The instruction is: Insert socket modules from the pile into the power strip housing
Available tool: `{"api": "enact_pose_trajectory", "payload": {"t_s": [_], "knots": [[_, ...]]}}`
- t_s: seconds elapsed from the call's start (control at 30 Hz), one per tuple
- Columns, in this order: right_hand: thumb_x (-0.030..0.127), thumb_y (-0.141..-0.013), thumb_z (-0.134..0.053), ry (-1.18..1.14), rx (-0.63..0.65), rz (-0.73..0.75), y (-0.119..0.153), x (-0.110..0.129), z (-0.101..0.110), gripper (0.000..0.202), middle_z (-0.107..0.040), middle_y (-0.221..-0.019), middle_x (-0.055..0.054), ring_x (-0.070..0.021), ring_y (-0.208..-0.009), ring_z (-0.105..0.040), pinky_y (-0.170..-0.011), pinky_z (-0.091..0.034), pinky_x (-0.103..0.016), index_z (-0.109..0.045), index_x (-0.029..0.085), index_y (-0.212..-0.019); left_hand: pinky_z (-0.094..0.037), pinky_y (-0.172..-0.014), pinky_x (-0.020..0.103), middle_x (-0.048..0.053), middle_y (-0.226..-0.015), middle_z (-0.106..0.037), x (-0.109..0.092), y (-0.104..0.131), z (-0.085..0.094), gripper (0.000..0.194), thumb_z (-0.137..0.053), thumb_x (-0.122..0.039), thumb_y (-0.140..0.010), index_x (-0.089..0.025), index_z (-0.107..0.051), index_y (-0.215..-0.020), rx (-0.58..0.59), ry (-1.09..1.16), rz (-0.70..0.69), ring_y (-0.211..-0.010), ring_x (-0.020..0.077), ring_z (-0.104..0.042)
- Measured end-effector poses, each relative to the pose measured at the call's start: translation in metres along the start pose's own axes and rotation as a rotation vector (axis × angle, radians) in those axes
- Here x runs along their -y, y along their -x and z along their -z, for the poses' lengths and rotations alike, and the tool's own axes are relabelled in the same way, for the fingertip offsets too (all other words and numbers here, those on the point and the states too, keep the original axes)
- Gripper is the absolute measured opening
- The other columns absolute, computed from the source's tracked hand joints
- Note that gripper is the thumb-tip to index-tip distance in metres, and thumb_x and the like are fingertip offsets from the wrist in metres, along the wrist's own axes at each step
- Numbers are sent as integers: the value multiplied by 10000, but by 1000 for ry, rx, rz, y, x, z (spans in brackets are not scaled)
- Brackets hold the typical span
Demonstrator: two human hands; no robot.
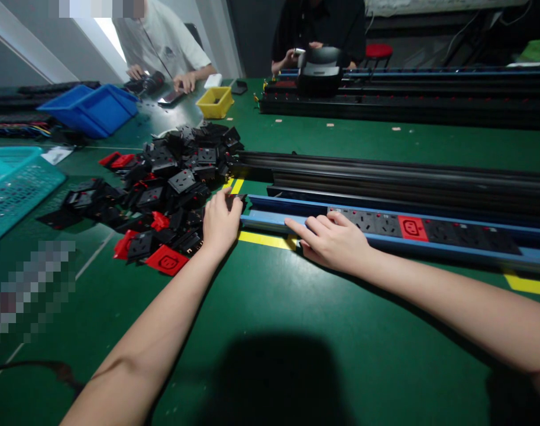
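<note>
- Your left hand (220, 221): thumb and fingers pinched on a dark piece (240, 202), at the left end of the blue rail (270, 219).
- Your right hand (336, 241): on the rail, index finger extended, others curled; cannot tell if clamped.
- Socket strip (447, 231), black with one red outlet: seated in the rail, right of your right hand.
- Loose socket modules (181, 181): heaped on the green table (270, 319), left of the rail.
- Black rails (362, 171): just beyond the blue one.
</note>
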State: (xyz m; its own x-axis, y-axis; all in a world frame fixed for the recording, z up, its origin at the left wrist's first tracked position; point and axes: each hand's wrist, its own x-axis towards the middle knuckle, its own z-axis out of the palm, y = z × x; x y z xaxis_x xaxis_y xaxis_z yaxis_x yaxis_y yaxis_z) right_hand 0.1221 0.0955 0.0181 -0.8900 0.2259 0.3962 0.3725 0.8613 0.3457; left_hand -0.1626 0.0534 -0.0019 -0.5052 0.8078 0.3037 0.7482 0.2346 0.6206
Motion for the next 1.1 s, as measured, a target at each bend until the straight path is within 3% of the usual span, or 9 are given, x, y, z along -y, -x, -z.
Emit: {"api": "enact_pose_trajectory", "payload": {"t_s": [0.23,0.33,0.43,0.53,0.63,0.97,1.1], "knots": [[258,-992,-500,0,1,-4,0,0,1,502,-686,-925,-41,-203,-810,-547,-832,-307,-377,-531,168,-1485,-462,-1072,519,196,-1294,-633,-3,2,1,533,-624,-562,-870,-172,-588,-1231,-26,-8,52,-1228,363,-604],[249,-991,-497,-2,2,-5,-1,0,1,500,-691,-924,-41,-200,-808,-547,-838,-302,-382,-533,170,-1484,-488,-1015,480,160,-1196,-646,-1,1,1,471,-568,-602,-904,-197,-613,-1140,-72,33,48,-1120,319,-634],[245,-991,-496,-10,1,-6,-1,0,1,497,-693,-916,-40,-198,-807,-545,-838,-296,-385,-536,174,-1481,-481,-1016,450,141,-1129,-663,4,-1,0,407,-427,-548,-988,-203,-627,-1069,-98,106,-3,-1094,281,-633],[246,-993,-493,-10,-4,-8,0,0,1,487,-685,-910,-33,-198,-807,-544,-841,-295,-388,-542,179,-1473,-489,-1000,412,116,-1156,-682,7,-3,-1,322,-528,-456,-954,-202,-640,-1117,-86,178,-33,-1106,258,-640],[249,-997,-488,-8,-5,-7,0,0,1,486,-681,-910,-33,-201,-807,-542,-842,-295,-392,-539,178,-1475,-508,-949,371,84,-1148,-717,7,-3,0,380,-639,-451,-890,-201,-670,-1174,-69,232,-47,-1076,243,-668],[250,-990,-485,-37,6,-18,0,0,1,500,-693,-922,-44,-201,-810,-534,-851,-285,-395,-531,177,-1482,-511,-969,388,54,-1010,-756,10,-10,-3,286,-482,-404,-947,-224,-705,-934,-8,332,-35,-1016,234,-688],[247,-990,-484,-33,14,-19,0,0,1,500,-694,-923,-43,-201,-812,-534,-854,-282,-398,-528,176,-1482,-513,-971,387,54,-1023,-737,12,-11,-3,269,-479,-413,-956,-235,-680,-951,29,362,-76,-1022,232,-674]]}}
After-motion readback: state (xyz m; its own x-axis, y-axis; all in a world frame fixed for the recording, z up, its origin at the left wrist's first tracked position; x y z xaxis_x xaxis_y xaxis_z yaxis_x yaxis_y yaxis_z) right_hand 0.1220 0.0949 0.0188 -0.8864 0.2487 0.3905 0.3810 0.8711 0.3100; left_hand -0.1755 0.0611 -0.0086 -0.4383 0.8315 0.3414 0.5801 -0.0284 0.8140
